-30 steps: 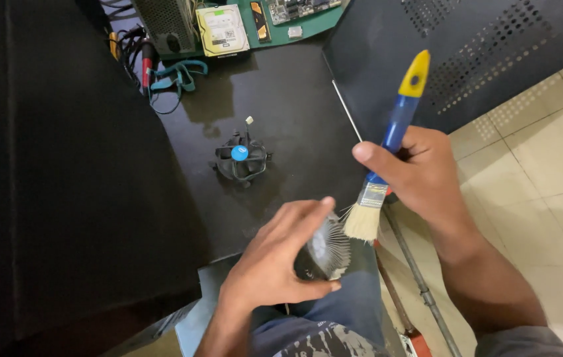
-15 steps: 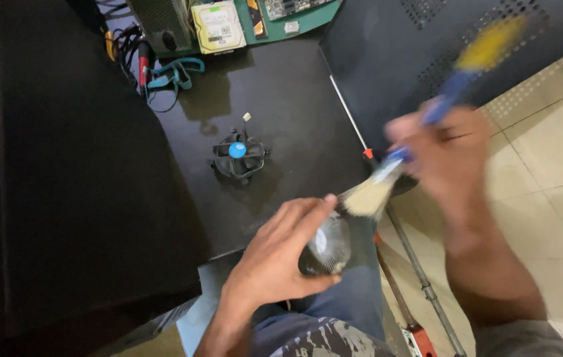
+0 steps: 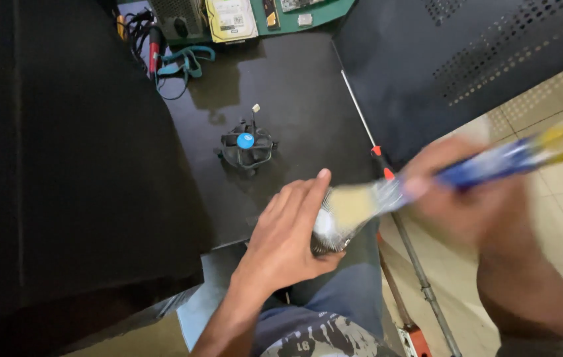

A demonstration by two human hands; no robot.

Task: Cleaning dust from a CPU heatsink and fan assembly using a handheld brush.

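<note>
My left hand (image 3: 288,231) is closed around a small round metal finned part (image 3: 326,239), held over my lap at the table's near edge. My right hand (image 3: 473,198), blurred by motion, grips a paintbrush (image 3: 440,182) with a blue and yellow handle. Its pale bristles lie across the top of the metal part. A small black fan with a blue centre sticker (image 3: 246,147) lies on the dark tabletop (image 3: 295,86), apart from both hands.
A long screwdriver with a red handle (image 3: 367,125) lies at the table's right edge. Circuit boards, a drive (image 3: 230,18) and cables (image 3: 175,63) sit at the back. A dark perforated metal panel (image 3: 467,59) stands on the right, over the tiled floor.
The brush handle has swung from upright down to the right, and the bristles have moved onto the metal part. My left hand has stayed on the part.
</note>
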